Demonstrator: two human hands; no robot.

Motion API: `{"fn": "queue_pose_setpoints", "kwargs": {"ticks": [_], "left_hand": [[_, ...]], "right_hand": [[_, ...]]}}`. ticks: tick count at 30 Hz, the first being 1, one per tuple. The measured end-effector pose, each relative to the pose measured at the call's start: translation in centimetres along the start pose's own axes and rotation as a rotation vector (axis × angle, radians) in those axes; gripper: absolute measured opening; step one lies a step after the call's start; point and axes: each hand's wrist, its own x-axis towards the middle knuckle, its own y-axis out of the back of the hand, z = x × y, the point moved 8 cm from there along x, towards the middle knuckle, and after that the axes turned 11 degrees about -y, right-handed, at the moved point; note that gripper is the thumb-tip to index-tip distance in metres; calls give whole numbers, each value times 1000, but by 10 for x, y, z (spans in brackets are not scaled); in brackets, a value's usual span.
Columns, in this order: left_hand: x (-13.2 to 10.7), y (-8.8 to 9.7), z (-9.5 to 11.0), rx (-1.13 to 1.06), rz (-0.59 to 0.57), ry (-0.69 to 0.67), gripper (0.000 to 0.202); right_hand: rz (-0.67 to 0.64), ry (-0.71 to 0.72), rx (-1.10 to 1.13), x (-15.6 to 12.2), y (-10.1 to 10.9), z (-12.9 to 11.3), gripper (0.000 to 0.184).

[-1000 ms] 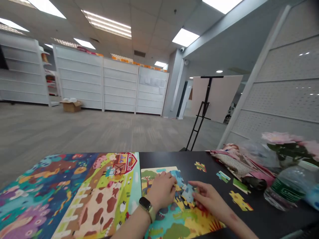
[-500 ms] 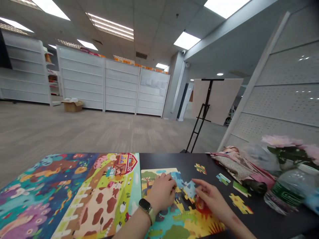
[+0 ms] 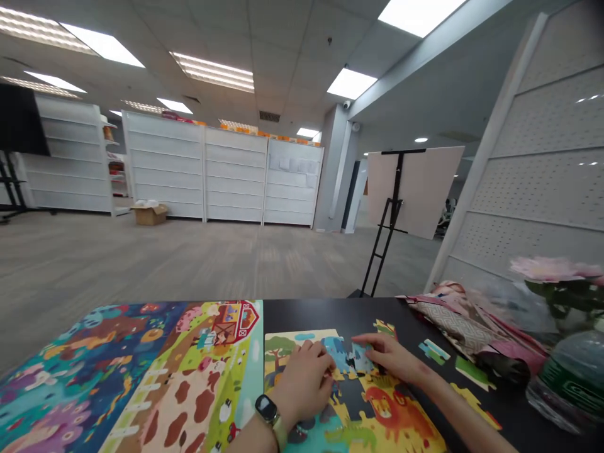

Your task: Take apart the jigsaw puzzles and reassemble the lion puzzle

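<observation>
A partly built animal jigsaw puzzle (image 3: 391, 415) lies on a black table (image 3: 306, 314) in front of me. My left hand (image 3: 304, 380), a watch on its wrist, rests on the puzzle's left part with fingers curled down onto the pieces. My right hand (image 3: 391, 358) presses a blue puzzle piece (image 3: 361, 360) near the puzzle's upper middle, fingers laid flat on it. Loose pieces (image 3: 434, 350) lie on the table to the right.
Two colourful finished puzzle boards (image 3: 141, 371) cover the table's left. At the right are a patterned cloth bag (image 3: 453, 321), a water bottle (image 3: 566, 384) and pink flowers (image 3: 552, 270). Beyond the table stands an easel (image 3: 391, 207) and white shelving (image 3: 226, 176).
My right hand has slid the blue piece up and away from me, toward the top of the puzzle. The camera has turned slightly to the left. My left hand stays on the puzzle.
</observation>
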Motion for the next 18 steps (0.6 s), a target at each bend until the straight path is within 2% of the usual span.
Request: {"fn": "queue_pose_setpoints", "kwargs": {"ticks": [5,13,18], "left_hand": [[1,-1,-1,-35,-15,7,14],[5,-4,2,-31,-47,36,17],[6,-6,4,-46,-33,42,18]], "right_hand": [[-7,47,-71,11,-2,1,39],[-12,109,-166,-2,-6,-13,36],[48,233,-208,-9,-5,-23,23]]}}
